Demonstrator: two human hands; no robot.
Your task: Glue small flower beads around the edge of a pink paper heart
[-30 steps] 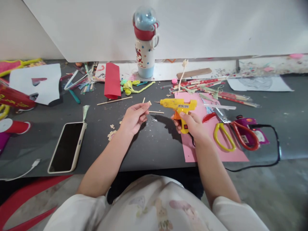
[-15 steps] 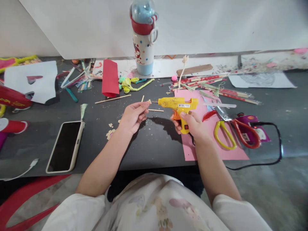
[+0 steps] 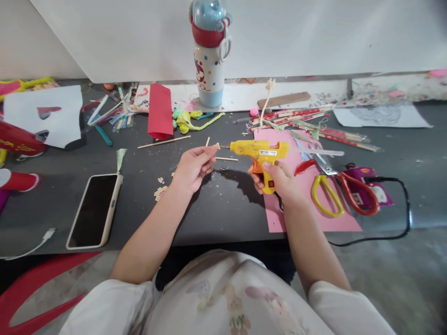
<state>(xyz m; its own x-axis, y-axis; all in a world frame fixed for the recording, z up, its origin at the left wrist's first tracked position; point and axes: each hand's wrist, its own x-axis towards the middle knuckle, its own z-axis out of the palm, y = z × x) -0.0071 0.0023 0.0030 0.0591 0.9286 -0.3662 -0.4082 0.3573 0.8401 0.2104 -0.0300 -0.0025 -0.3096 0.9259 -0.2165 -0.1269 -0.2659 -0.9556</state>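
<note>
In our right hand [image 3: 279, 181] we see smooth yellow plastic on the glue gun [image 3: 256, 148], tipped with a metal nozzle [image 3: 225, 147]. The pale piece [image 3: 218, 146] in our left hand [image 3: 196, 170] looks matt. Right of our right hand, matt pink paper [image 3: 305, 182] lies under scissors [image 3: 328, 170] with shiny metal blades and smooth plastic handles. Left of our left hand, the phone [image 3: 92, 211] has a glossy screen; beyond that hand rests a thin wooden stick [image 3: 164, 142].

The left hand [image 3: 194, 168] hides part of a small piece [image 3: 218, 146]; whether the glue gun [image 3: 259, 149] touches it is too small to tell; the top edge crops the bottle [image 3: 209, 65]
</note>
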